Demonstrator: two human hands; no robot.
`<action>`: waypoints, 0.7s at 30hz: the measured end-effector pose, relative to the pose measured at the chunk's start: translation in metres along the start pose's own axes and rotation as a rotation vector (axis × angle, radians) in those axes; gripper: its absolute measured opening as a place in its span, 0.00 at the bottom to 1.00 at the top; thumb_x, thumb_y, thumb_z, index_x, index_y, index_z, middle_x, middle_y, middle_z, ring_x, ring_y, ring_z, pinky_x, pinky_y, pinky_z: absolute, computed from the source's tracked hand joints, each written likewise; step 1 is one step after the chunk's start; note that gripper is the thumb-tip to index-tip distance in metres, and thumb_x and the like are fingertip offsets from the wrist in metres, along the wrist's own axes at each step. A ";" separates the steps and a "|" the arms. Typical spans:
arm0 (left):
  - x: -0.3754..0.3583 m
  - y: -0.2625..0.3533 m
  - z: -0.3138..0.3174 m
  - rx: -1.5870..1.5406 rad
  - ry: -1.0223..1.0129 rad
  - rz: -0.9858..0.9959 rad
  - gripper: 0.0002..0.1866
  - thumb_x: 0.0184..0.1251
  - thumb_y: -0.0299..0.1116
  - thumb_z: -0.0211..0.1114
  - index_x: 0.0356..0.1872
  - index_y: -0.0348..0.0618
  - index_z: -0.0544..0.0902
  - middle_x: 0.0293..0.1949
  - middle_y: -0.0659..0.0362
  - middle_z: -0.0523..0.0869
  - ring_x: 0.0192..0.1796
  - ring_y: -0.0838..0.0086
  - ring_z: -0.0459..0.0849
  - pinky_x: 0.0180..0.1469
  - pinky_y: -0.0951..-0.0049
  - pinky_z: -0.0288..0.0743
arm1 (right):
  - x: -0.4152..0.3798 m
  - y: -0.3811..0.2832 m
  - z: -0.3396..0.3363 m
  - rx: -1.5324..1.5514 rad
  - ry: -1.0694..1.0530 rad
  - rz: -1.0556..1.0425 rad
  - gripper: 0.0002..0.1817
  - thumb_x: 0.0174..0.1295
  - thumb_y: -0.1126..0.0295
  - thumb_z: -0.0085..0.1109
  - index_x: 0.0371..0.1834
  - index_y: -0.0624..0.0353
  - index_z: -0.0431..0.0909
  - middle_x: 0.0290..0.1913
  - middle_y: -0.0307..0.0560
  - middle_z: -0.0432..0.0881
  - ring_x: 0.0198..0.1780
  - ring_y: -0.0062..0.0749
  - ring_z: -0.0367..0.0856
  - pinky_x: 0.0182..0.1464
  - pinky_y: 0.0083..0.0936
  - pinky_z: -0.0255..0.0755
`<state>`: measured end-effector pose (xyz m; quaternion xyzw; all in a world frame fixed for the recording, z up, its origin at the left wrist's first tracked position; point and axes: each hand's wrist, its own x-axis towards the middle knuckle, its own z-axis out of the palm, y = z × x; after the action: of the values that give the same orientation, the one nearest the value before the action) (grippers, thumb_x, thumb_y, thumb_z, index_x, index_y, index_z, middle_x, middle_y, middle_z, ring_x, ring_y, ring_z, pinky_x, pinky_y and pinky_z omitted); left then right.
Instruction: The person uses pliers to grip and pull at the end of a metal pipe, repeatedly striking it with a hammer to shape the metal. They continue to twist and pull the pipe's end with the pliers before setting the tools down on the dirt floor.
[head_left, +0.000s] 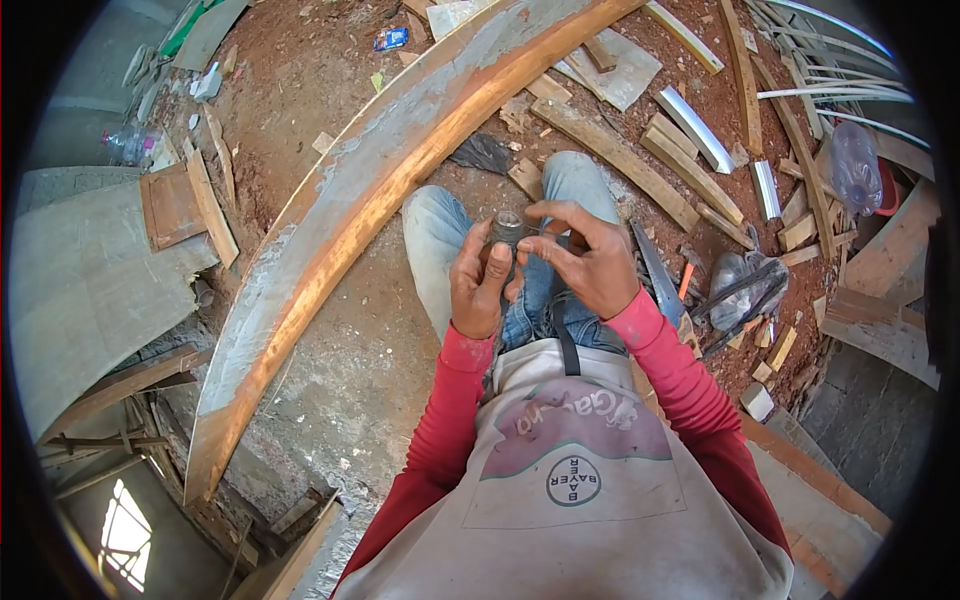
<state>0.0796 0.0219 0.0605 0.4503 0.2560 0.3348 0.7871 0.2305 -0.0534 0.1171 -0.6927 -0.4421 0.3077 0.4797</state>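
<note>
My left hand is wrapped round a small dark grey cylinder, which looks like a spool and has a pale round top end. Held upright, it sits above my lap between my knees. My right hand comes in from the other side, thumb and forefinger pinched close to the cylinder. Whatever is in that pinch is too fine to make out; it may be a thin strand. Just beyond both hands a long curved board crosses the ground, its upper face smeared grey.
On the right lie a handsaw, a hammer with an orange handle, loose wood strips and a plastic bag. Pale flexible tubes hang at the upper right. A large curved sheet stands at the left.
</note>
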 end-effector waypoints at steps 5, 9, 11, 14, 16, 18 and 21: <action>0.000 -0.003 0.000 -0.021 0.026 -0.009 0.24 0.77 0.39 0.60 0.65 0.34 0.70 0.35 0.60 0.81 0.23 0.86 0.72 0.22 0.85 0.65 | 0.007 0.012 0.003 -0.269 0.184 -0.426 0.13 0.57 0.67 0.72 0.45 0.53 0.86 0.39 0.44 0.86 0.28 0.36 0.84 0.30 0.30 0.76; 0.002 -0.002 0.000 -0.036 0.022 -0.017 0.24 0.77 0.38 0.60 0.65 0.34 0.69 0.35 0.60 0.81 0.23 0.85 0.72 0.22 0.84 0.65 | 0.007 0.003 0.000 -0.368 0.103 -0.459 0.09 0.59 0.68 0.69 0.40 0.56 0.83 0.41 0.46 0.84 0.34 0.43 0.85 0.34 0.34 0.78; 0.000 -0.006 0.000 0.019 0.053 -0.041 0.25 0.77 0.39 0.60 0.65 0.33 0.69 0.34 0.60 0.81 0.24 0.85 0.72 0.22 0.84 0.64 | 0.007 -0.003 -0.001 -0.332 0.056 -0.438 0.07 0.60 0.70 0.67 0.38 0.58 0.81 0.41 0.47 0.84 0.36 0.45 0.85 0.35 0.35 0.78; 0.001 -0.004 0.004 0.036 0.080 -0.030 0.24 0.77 0.39 0.61 0.65 0.34 0.70 0.33 0.60 0.81 0.24 0.86 0.72 0.22 0.84 0.64 | 0.007 -0.006 -0.006 -0.271 -0.031 -0.312 0.05 0.63 0.72 0.63 0.38 0.59 0.78 0.41 0.50 0.83 0.42 0.51 0.84 0.41 0.38 0.78; 0.000 -0.003 0.007 0.051 0.067 -0.034 0.24 0.77 0.40 0.61 0.65 0.34 0.70 0.33 0.60 0.82 0.24 0.86 0.72 0.22 0.84 0.64 | 0.009 -0.001 -0.016 -0.175 -0.145 -0.339 0.04 0.64 0.74 0.61 0.38 0.61 0.77 0.41 0.52 0.82 0.43 0.50 0.83 0.46 0.37 0.76; 0.000 -0.003 0.012 0.067 0.049 -0.038 0.24 0.76 0.40 0.61 0.65 0.35 0.71 0.34 0.60 0.82 0.24 0.86 0.72 0.22 0.85 0.63 | 0.014 -0.005 -0.032 -0.134 -0.269 -0.222 0.04 0.64 0.75 0.60 0.38 0.61 0.76 0.40 0.52 0.82 0.41 0.48 0.83 0.46 0.35 0.76; 0.000 -0.003 0.020 0.077 0.031 -0.027 0.24 0.76 0.41 0.62 0.64 0.36 0.72 0.34 0.60 0.82 0.23 0.87 0.71 0.22 0.85 0.63 | 0.021 -0.012 -0.050 -0.087 -0.433 -0.072 0.03 0.64 0.76 0.60 0.38 0.63 0.76 0.37 0.52 0.83 0.39 0.40 0.83 0.45 0.32 0.75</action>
<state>0.0947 0.0104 0.0666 0.4715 0.2870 0.3210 0.7696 0.2778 -0.0523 0.1462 -0.6143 -0.5722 0.4125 0.3538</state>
